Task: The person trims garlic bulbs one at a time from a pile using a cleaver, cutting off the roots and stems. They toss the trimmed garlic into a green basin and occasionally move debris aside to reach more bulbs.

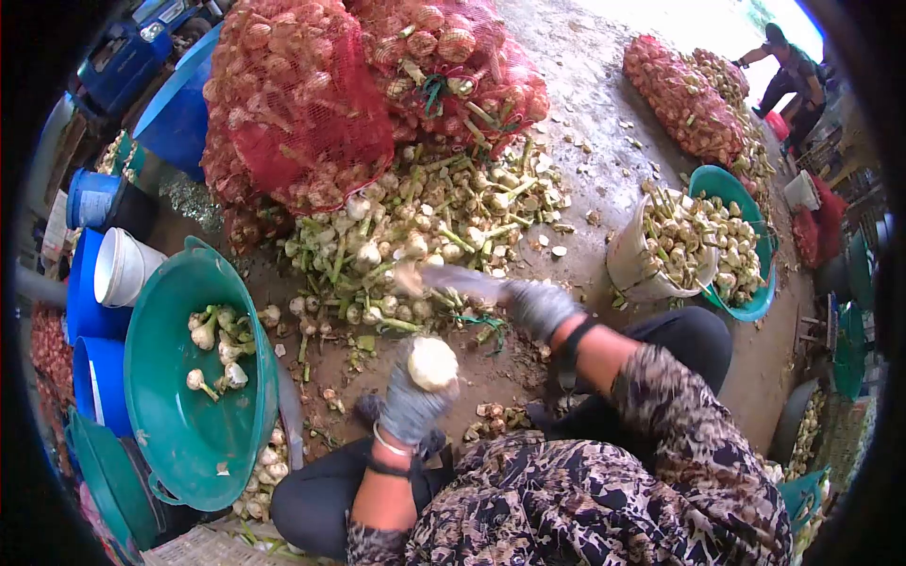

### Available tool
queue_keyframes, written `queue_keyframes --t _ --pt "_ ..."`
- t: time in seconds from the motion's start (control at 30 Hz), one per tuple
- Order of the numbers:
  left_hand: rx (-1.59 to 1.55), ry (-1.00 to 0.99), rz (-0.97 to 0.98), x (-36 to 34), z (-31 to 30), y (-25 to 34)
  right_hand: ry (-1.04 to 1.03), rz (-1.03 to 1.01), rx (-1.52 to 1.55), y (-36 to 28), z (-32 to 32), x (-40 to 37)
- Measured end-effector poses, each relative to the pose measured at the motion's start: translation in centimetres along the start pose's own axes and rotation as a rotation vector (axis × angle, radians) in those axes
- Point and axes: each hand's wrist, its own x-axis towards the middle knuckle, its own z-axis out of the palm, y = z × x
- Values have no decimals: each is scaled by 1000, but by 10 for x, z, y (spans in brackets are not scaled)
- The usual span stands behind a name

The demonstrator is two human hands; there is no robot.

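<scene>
My left hand (411, 406), in a grey glove, is closed around a garlic bulb (434, 364) whose pale, round face points upward. My right hand (542, 309), gloved too, grips a knife (464, 282) by its handle. The blade is smeared by motion and points left, above and apart from the bulb. At the blade's tip there is a blurred brownish piece. Just beyond both hands lies a heap of garlic bulbs (377, 250) with green stems. To the left, a green tub (149, 377) has several bulbs with short stems inside.
Red mesh sacks (302, 113) full of garlic stand behind the heap. On the right are a full white bucket (630, 259) and a teal basin (769, 247) of bulbs. More sacks (684, 99) and a bending person (793, 80) are farther back. Blue tubs (85, 274) line the left.
</scene>
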Motion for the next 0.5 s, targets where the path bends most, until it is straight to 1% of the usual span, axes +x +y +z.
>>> queue_keyframes --t 0.07,0.1,0.13,0.17,0.2,0.27,0.3,0.33,0.37,0.4,0.43,0.47,0.5 --pt "-133 32 95 3 -4 27 -52 146 123 22 -20 9" --pt "-136 61 92 6 -6 19 102 78 219 7 -13 19" --pt "-148 89 -34 7 -6 6 -19 132 309 4 -14 12" --pt "-164 101 -144 17 -3 -1 -12 68 508 -17 -16 3" --pt "-176 103 -139 30 3 -2 -5 11 713 -34 -15 -7" --pt "27 27 -77 40 16 -2 -345 170 1059 -60 -15 -19" --pt "188 41 106 37 21 -29 -358 149 1094 -69 -13 -21" --pt "187 40 104 39 22 -40 -373 116 1121 -74 -13 -20" --pt "167 165 126 41 21 -46 -181 -94 1043 -74 -9 -13" --pt "149 293 150 43 19 -51 -187 -100 1040 -73 -9 -11" --pt "133 420 172 42 17 -57 -59 -169 946 -71 -9 -10" --pt "136 422 166 40 13 -54 66 -229 851 -70 -10 -11" --pt "-619 244 -165 38 11 -51 65 -281 752 -65 -3 -9"
